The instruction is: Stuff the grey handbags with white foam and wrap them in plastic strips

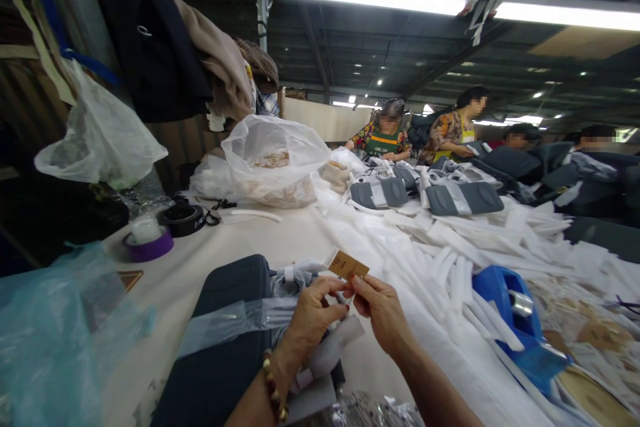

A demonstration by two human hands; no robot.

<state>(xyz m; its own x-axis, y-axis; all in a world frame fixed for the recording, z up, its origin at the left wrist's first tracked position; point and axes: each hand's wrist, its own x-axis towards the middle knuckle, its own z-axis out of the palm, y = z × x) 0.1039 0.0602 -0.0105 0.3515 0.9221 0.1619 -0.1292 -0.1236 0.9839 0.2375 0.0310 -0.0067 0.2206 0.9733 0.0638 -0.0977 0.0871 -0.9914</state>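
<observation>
A small brown card tag [349, 265] with dark print is held up between my hands. My right hand [379, 307] pinches its lower edge between thumb and finger. Beside it my left hand [320, 310] has thumb and fingers pressed together just under the tag, on something too small to make out. A bead bracelet circles my left wrist. To the left lies a dark grey padded case [225, 340] with clear plastic film [235, 320] wrapped across it. Grey straps and white wrapping [333, 353] sit partly hidden behind and below my left hand.
A blue tape dispenser [515, 320] stands at right among white foam strips [450, 280]. Purple tape [149, 245], a black roll [183, 217] and a plastic bag [277, 160] are at back left. People work beyond the table, near more wrapped grey pieces [463, 199].
</observation>
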